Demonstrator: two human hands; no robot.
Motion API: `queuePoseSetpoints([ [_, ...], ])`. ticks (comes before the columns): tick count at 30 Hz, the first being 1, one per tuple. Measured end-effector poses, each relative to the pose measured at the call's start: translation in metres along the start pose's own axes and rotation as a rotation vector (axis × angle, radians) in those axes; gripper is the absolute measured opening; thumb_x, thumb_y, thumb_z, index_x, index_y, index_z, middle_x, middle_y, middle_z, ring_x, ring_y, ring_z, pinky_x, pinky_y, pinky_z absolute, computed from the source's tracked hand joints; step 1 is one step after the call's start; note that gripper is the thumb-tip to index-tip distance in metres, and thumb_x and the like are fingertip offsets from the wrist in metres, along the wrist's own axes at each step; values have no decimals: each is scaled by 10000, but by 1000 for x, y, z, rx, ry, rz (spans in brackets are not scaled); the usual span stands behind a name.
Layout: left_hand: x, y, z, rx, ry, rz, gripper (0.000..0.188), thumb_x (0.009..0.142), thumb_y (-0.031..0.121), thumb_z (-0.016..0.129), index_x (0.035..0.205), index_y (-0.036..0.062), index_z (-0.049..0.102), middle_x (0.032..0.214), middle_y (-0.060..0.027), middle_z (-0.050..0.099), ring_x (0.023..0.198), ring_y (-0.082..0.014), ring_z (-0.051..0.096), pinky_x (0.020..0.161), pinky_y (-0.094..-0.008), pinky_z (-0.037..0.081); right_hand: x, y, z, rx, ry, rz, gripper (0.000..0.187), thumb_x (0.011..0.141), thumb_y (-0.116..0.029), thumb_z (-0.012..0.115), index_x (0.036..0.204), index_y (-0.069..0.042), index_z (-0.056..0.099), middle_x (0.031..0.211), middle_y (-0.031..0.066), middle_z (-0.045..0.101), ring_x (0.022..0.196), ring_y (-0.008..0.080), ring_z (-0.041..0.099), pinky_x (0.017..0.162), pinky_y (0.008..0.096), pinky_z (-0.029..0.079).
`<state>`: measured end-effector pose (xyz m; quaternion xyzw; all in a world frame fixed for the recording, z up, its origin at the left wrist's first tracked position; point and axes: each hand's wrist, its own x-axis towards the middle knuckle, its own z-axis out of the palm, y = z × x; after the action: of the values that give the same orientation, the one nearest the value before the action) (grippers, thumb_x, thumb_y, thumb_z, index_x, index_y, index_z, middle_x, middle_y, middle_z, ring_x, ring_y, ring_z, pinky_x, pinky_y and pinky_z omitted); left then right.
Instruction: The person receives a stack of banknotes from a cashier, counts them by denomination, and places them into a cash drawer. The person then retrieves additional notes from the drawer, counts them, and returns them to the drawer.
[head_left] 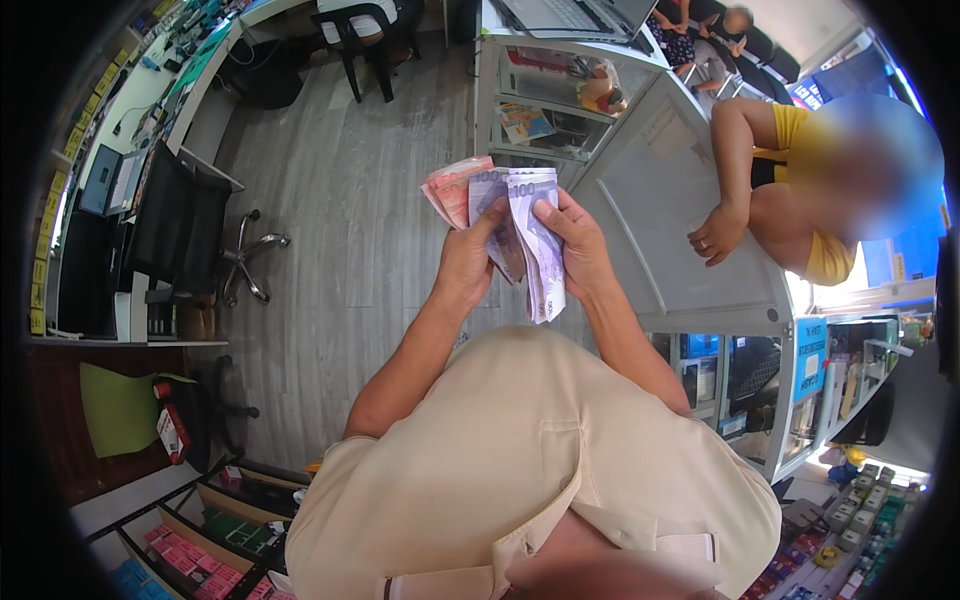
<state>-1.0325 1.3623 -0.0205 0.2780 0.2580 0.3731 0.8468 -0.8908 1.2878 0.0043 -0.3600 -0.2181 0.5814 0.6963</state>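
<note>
Both my hands hold paper money in front of my chest. Between thumb and fingers, my left hand point(464, 265) grips a fanned bundle of orange-red banknotes point(452, 188) with purple banknotes point(486, 188) beside them. My right hand point(584, 248) is closed on a stack of purple banknotes point(541, 262) that hangs lengthwise, its thumb pressed on the front note. The two bundles touch or overlap near the middle. My fingers behind the notes are mostly hidden.
On my right stands a glass-and-white counter point(640, 230), with a laptop point(570, 15) at its far end. A person in yellow point(800, 190) leans an arm over it. Black office chairs point(180, 220) and a long desk point(95, 240) line the left. Boxed goods point(195, 560) fill shelves at lower left.
</note>
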Motion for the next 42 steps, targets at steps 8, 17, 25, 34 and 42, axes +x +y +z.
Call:
queuePoseSetpoints([
  [8, -5, 0, -1, 73, -31, 28, 417, 1017, 244, 695, 1345, 6, 597, 1267, -89, 671, 1168, -190, 647, 1003, -349, 511, 8, 13, -11, -240, 154, 32, 331, 1016, -185, 690, 1292, -22, 611, 1085, 49, 708, 907, 117, 695, 838, 288, 579],
  [17, -9, 13, -16, 21, -21, -29, 485, 1000, 383, 713, 1268, -6, 606, 1132, -113, 674, 1123, -223, 657, 962, -383, 543, -4, -6, -5, 119, 13, 11, 263, 1015, -230, 696, 1179, -33, 635, 980, 33, 675, 786, 98, 625, 669, 246, 518],
  [25, -11, 22, -21, -176, -38, -29, 550, 1020, 367, 688, 1385, -23, 555, 1311, -109, 651, 1197, -210, 640, 1014, -356, 518, 11, 23, 21, -70, 208, -43, 233, 1023, -192, 690, 1188, -31, 661, 1040, 44, 727, 887, 105, 696, 801, 278, 580],
  [34, -14, 26, -31, 15, 49, 21, 487, 1006, 279, 716, 1363, -17, 567, 1314, -104, 648, 1201, -198, 635, 1027, -357, 506, 21, 43, 27, -200, 103, -48, 272, 1026, -188, 688, 1234, -22, 633, 1048, 29, 721, 876, 83, 679, 776, 257, 561],
  [42, -15, 38, -44, 0, 49, -67, 543, 1024, 452, 657, 1318, 0, 589, 1212, -108, 658, 1120, -222, 658, 1028, -386, 525, 18, 27, 13, 337, -53, 20, 277, 1002, -210, 714, 1203, -36, 635, 1033, 32, 708, 873, 98, 674, 745, 269, 568],
])
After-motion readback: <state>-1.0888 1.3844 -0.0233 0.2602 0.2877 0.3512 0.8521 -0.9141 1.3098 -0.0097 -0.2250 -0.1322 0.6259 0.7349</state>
